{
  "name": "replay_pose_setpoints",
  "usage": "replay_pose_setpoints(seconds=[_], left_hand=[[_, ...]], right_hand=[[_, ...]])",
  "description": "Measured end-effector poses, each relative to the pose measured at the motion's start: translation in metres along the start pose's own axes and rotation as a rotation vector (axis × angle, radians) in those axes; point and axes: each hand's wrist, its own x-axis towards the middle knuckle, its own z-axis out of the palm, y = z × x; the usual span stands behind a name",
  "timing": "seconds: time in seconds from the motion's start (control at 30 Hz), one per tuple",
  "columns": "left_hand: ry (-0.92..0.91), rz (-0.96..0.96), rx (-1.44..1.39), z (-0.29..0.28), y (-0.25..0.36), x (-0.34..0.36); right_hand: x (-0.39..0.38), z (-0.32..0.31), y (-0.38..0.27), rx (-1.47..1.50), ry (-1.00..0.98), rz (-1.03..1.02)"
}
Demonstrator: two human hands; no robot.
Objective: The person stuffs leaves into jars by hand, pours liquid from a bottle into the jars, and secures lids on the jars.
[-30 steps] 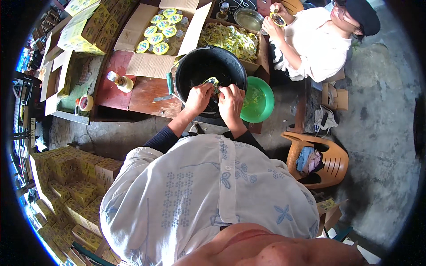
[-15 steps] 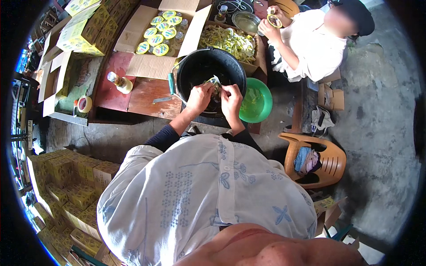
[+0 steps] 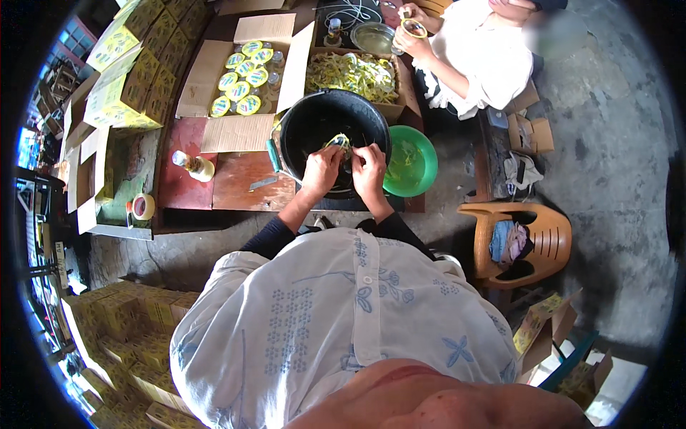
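Both my hands are over a black bucket (image 3: 293,129) on the near side of the table. In the fingers of my left hand (image 3: 323,170), closed round it, is a small cup with a yellow-green rim (image 3: 339,141). My right hand (image 3: 369,170) pinches at the cup's right side, its fingertips pressed together. What lies under my fingers is hidden, and the bucket's dark inside shows little detail. Touching the bucket on the right is a green basin (image 3: 426,166) holding liquid and yellow-green scraps.
Beyond the bucket stand an open carton (image 3: 202,79) of yellow-lidded cups and a box of yellow-green strips (image 3: 354,75). A bottle (image 3: 194,166), a flat blade (image 3: 264,183) and a tape roll (image 3: 143,206) lie left. At right, a co-worker (image 3: 475,61) holds a cup near an orange chair (image 3: 486,243).
The view has shifted slightly. A pale flap that stood up from the cup is out of sight, and more of its yellow-green rim shows between my hands.
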Motion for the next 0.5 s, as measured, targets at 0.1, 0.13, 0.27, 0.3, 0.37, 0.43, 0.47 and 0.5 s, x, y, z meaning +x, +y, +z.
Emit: replay_pose_setpoints(seconds=[0.1, 0.13, 0.27, 0.3, 0.37, 0.43, 0.47, 0.5], left_hand=[[0.006, -0.011, 0.018, 0.002, -0.003, 0.001], [0.032, -0.004, 0.025, 0.003, -0.003, 0.001], [0.082, 0.01, 0.045, 0.004, -0.002, 0.001], [0.091, 0.009, 0.045, 0.005, -0.002, 0.001], [0.15, 0.084, 0.036, 0.005, -0.001, 0.002], [0.167, 0.097, 0.053, 0.001, 0.004, 0.002], [0.107, 0.015, 0.041, -0.001, 0.006, 0.002], [0.045, -0.068, 0.033, -0.004, 0.009, 0.001]], right_hand=[[-0.001, -0.002, 0.002, 0.048, 0.028, 0.114], [-0.002, -0.001, 0.004, 0.134, 0.051, 0.175], [-0.002, -0.005, 0.004, 0.125, 0.019, 0.125], [-0.002, -0.007, 0.002, 0.085, 0.01, 0.068], [0.001, -0.009, 0.0, 0.045, 0.003, -0.03], [-0.001, -0.008, 0.002, 0.029, -0.037, -0.059], [0.0, -0.008, 0.004, 0.035, -0.042, -0.062], [0.001, -0.007, 0.004, 0.053, -0.054, -0.04]])
